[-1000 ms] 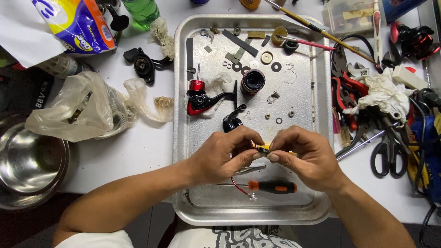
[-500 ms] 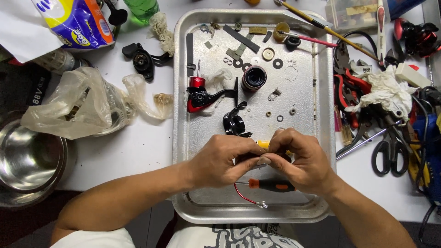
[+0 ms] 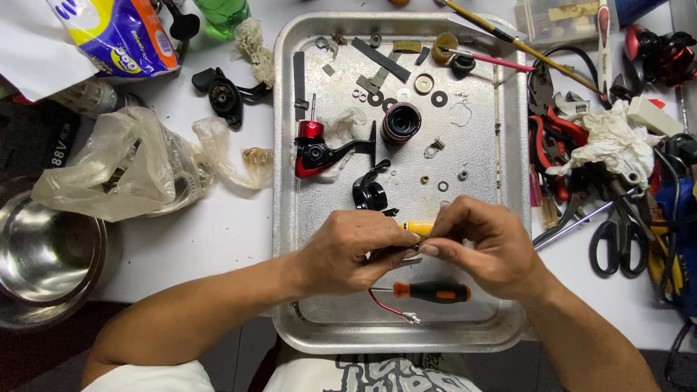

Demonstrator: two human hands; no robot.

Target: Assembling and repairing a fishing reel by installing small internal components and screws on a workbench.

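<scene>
Both hands meet over the near half of the metal tray (image 3: pixel 508 145). The left hand (image 3: pixel 348 250) and right hand (image 3: pixel 483 247) pinch together on a small yellow-tipped part (image 3: pixel 419 228) between their fingertips. An orange-and-black screwdriver (image 3: pixel 428 292) lies just below them, near the tray's front edge. A red-and-black fishing reel body (image 3: pixel 319 149) rests farther back.

A white table (image 3: pixel 218 247) fills the view under even, bright light; dark floor (image 3: pixel 43 348) shows along its near edge.
</scene>
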